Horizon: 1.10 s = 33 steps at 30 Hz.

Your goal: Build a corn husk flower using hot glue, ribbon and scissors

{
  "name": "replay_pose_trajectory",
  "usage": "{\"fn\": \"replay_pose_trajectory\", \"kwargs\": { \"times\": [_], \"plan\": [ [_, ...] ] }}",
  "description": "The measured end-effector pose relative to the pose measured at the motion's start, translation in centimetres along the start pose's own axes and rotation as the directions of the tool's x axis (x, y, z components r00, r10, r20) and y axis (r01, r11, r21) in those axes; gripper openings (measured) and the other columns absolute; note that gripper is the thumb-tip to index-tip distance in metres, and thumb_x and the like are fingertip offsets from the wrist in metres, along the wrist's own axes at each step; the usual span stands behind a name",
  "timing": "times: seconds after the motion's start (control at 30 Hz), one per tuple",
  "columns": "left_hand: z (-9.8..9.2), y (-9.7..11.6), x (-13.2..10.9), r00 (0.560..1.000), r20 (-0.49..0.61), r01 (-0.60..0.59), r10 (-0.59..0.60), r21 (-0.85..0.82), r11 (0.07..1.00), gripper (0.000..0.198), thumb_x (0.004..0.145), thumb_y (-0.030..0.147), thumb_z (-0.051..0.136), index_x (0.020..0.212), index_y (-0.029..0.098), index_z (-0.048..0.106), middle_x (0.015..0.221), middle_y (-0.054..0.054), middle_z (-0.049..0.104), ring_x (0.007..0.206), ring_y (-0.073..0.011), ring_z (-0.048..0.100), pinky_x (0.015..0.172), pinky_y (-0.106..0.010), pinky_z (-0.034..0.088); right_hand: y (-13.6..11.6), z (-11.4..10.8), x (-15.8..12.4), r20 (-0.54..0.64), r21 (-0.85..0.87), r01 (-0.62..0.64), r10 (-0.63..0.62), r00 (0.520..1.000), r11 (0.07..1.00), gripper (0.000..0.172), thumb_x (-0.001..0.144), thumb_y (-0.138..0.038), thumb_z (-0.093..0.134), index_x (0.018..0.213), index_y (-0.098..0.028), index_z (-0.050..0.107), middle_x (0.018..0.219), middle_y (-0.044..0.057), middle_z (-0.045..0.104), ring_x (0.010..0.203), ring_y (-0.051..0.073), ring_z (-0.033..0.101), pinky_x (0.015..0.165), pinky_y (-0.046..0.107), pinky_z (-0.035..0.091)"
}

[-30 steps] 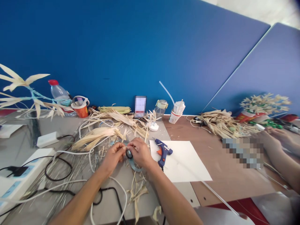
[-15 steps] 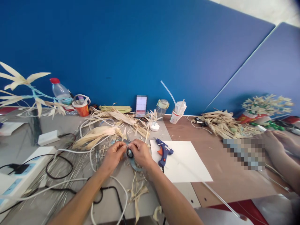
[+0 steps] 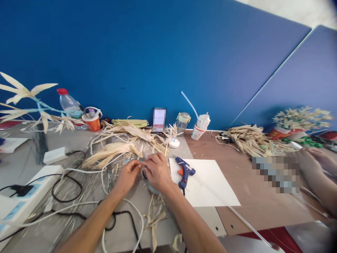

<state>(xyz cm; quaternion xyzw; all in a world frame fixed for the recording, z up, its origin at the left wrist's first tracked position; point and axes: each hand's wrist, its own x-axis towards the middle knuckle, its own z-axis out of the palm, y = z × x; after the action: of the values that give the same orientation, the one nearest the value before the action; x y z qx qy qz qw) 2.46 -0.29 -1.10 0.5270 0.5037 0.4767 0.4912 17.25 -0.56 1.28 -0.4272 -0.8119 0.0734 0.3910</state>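
Observation:
Fingertips of my left hand are pinched together close against my right hand, on something too small to make out. Just above them rises a pale pointed piece of corn husk; whether it is held I cannot tell. My right hand is curled over a small black ring, which its fingers mostly hide. Under that hand lies a blue-grey band, partly covered. To the right, a blue glue gun rests on a white sheet.
Dried corn husks lie behind my hands, and thin wires to the left. White cables and a power strip take up the left side. A phone stands behind. At right are a co-worker's hands.
My right hand has rolled forward over the black ring, hiding more of it, and its fingers have come nearer my left fingertips. The left hand has hardly moved.

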Motion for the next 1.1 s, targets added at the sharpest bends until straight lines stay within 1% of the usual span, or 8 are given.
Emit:
{"fn": "replay_pose_trajectory", "kwargs": {
  "times": [0.27, 0.37, 0.47, 0.57, 0.67, 0.77, 0.87, 1.1],
  "plan": [
    [0.1, 0.1, 0.0, 1.0, 0.016, -0.022, 0.022, 0.018, 1.0, 0.021, 0.073, 0.038, 0.062, 0.066, 0.018, 0.057, 0.051, 0.006, 0.043, 0.045, -0.01, 0.033, 0.043, -0.022, 0.026, -0.2, 0.1, 0.0, 0.077, -0.124, -0.046, 0.056, 0.995, 0.991, 0.007, 0.081, -0.019, 0.057, 0.08, -0.019, 0.064, 0.084, 0.008, 0.058, 0.086, 0.023, 0.044, 0.077, 0.038, 0.036],
    [0.1, 0.2, -0.1, 0.999, 0.049, 0.001, 0.0, -0.02, 1.0, 0.026, 0.074, 0.043, 0.06, 0.069, 0.017, 0.06, 0.053, 0.005, 0.045, 0.044, -0.0092, 0.033, 0.042, -0.022, 0.025, 0.2, 0.2, 0.0, 0.036, -0.056, -0.078, 0.08, 0.996, 0.995, 0.009, 0.079, -0.016, 0.056, 0.08, -0.019, 0.065, 0.086, 0.008, 0.057, 0.085, 0.022, 0.046, 0.077, 0.036, 0.037],
    [0.1, 0.5, -0.3, 0.997, 0.047, 0.061, -0.055, -0.135, 0.989, 0.036, 0.076, 0.05, 0.055, 0.078, 0.014, 0.063, 0.058, 0.003, 0.048, 0.042, -0.0068, 0.029, 0.041, -0.022, 0.022, 0.7, 0.1, 0.2, -0.095, 0.146, -0.175, 0.19, 0.977, 0.974, 0.009, 0.076, -0.014, 0.057, 0.075, -0.019, 0.064, 0.086, 0.006, 0.054, 0.085, 0.02, 0.048, 0.077, 0.034, 0.039],
    [0.1, 0.9, -0.4, 0.992, 0.039, 0.128, -0.122, -0.243, 0.962, 0.038, 0.075, 0.05, 0.055, 0.083, 0.013, 0.064, 0.062, 0.003, 0.051, 0.04, -0.0048, 0.027, 0.042, -0.022, 0.021, 1.1, -0.1, 0.5, -0.106, 0.485, -0.303, 0.399, 0.911, 0.821, 0.005, 0.073, -0.017, 0.057, 0.072, -0.018, 0.061, 0.077, 0.002, 0.053, 0.076, 0.016, 0.05, 0.072, 0.03, 0.04],
    [0.2, 1.4, -0.4, 0.986, 0.054, 0.168, -0.16, -0.283, 0.944, 0.035, 0.072, 0.044, 0.06, 0.09, 0.014, 0.061, 0.057, 0.005, 0.05, 0.039, -0.0044, 0.025, 0.041, -0.021, 0.019, 1.2, -0.2, 0.7, 0.04, 0.787, -0.372, 0.56, 0.827, 0.493, 0.006, 0.072, -0.024, 0.059, 0.072, -0.018, 0.058, 0.064, -0.003, 0.052, 0.06, 0.011, 0.046, 0.061, 0.025, 0.038],
    [0.3, 1.6, -0.4, 0.984, 0.063, 0.18, -0.169, -0.31, 0.934, 0.044, 0.072, 0.04, 0.06, 0.108, 0.016, 0.055, 0.053, 0.006, 0.05, 0.037, -0.005, 0.024, 0.041, -0.021, 0.018, 1.1, 0.0, 0.9, 0.133, 0.907, -0.344, 0.61, 0.781, 0.243, 0.011, 0.067, -0.026, 0.064, 0.068, -0.018, 0.057, 0.058, -0.005, 0.051, 0.054, 0.009, 0.043, 0.057, 0.023, 0.035],
    [0.4, 1.5, -0.4, 0.985, 0.074, 0.174, -0.158, -0.325, 0.93, 0.05, 0.072, 0.039, 0.061, 0.115, 0.017, 0.05, 0.053, 0.006, 0.051, 0.037, -0.0045, 0.024, 0.041, -0.021, 0.018, 1.1, 0.3, 1.0, 0.174, 0.934, -0.326, 0.612, 0.771, 0.145, 0.012, 0.063, -0.025, 0.067, 0.065, -0.017, 0.058, 0.055, -0.005, 0.05, 0.051, 0.008, 0.041, 0.054, 0.022, 0.034],
    [0.9, 0.9, -0.7, 0.975, 0.133, 0.209, -0.176, -0.302, 0.93, 0.038, 0.066, 0.034, 0.07, 0.099, 0.015, 0.063, 0.067, 0.001, 0.056, 0.042, -0.0037, 0.031, 0.042, -0.02, 0.02, 0.9, 0.7, 1.0, 0.216, 0.946, -0.317, 0.597, 0.773, 0.068, 0.014, 0.063, -0.026, 0.069, 0.065, -0.018, 0.057, 0.05, -0.006, 0.047, 0.046, 0.007, 0.038, 0.048, 0.021, 0.029]
  ]
}}
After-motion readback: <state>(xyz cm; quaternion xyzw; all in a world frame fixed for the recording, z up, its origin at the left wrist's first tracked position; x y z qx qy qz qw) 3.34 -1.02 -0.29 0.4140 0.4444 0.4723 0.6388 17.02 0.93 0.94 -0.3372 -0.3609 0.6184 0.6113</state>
